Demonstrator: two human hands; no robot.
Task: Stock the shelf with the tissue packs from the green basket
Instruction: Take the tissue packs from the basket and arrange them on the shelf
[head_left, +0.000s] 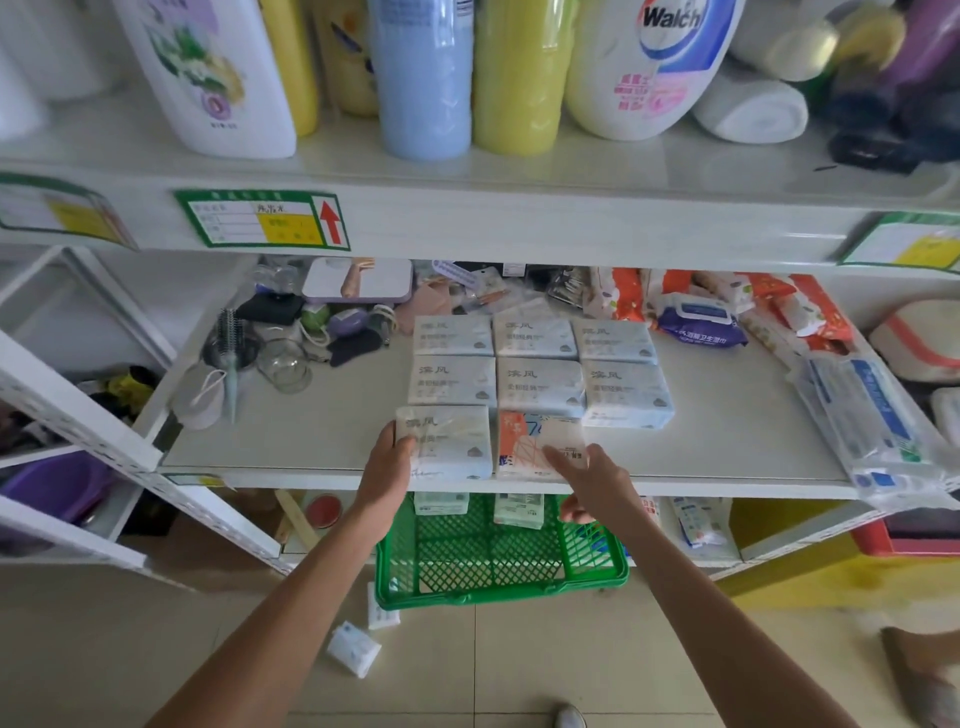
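Several pale blue tissue packs lie in neat rows on the middle shelf. My left hand grips the left edge of the front-left tissue pack, which rests on the shelf. Beside it lies an orange-and-cream patterned pack. My right hand hovers at its near right corner, fingers apart, one fingertip touching it. The green basket stands on the floor under the shelf edge, with two packs visible at its far side.
Two small white packs lie on the tiled floor left of the basket. A brush, glass jars and small items crowd the shelf's left; wet wipes and plastic-wrapped goods sit right. Bottles fill the upper shelf.
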